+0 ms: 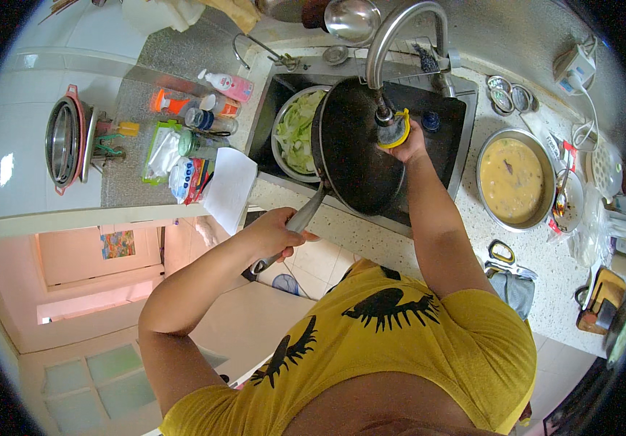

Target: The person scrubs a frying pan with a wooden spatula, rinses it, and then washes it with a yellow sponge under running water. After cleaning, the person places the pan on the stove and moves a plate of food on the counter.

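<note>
My left hand [277,234] grips the metal handle [306,211] of a large black wok [354,163], which is tilted over the sink [461,158]. With my right hand [411,144] I hold a yellow-rimmed scrubber or sponge [400,131] right under the mouth of the curved steel faucet [405,22], over the wok. Whether water runs is hard to tell. Left of the wok, in the sink, a metal bowl holds chopped green leafy vegetable [298,133]; the wok partly covers it.
Right of the sink are a metal pot of yellowish soup [512,177], metal lids [501,98], scissors [503,253] and a bowl with a spoon [569,210]. Left of it are a pink pump bottle [228,86], jars [193,143] and white paper [230,188]. A steel ladle or bowl [352,20] is behind.
</note>
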Demonstrator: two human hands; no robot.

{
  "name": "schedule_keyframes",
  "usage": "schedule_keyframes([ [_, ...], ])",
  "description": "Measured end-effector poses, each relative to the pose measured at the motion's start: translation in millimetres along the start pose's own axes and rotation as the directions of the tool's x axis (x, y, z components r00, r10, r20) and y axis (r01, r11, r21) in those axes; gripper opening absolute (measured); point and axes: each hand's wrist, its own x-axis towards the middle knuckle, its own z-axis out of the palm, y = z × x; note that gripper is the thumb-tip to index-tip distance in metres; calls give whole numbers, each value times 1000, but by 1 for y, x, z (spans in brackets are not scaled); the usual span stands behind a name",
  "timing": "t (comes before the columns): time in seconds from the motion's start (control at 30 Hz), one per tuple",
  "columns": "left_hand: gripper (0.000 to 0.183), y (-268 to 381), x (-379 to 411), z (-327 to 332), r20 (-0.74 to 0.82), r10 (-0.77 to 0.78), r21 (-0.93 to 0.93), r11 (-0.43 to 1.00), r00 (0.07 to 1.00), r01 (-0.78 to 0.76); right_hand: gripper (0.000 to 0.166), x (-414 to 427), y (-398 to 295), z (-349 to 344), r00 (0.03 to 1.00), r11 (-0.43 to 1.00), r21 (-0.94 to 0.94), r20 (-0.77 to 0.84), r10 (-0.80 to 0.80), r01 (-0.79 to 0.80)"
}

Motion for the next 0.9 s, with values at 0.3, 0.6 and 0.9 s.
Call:
schedule_keyframes([
  [0.3,22,2,4,-2,14,1,-10,1000,1000,-1,33,41,17,-15,954,890,-380,-59,-293,250],
  [0.6,23,-4,13,-2,10,-24,-22,999,1000,25,41,36,7,-15,706,-138,-988,54,-707,-63],
  [0.9,27,-11,14,-3,49,-8,-113,993,999,14,38,18,4,-8,763,-249,-966,106,-637,-74],
])
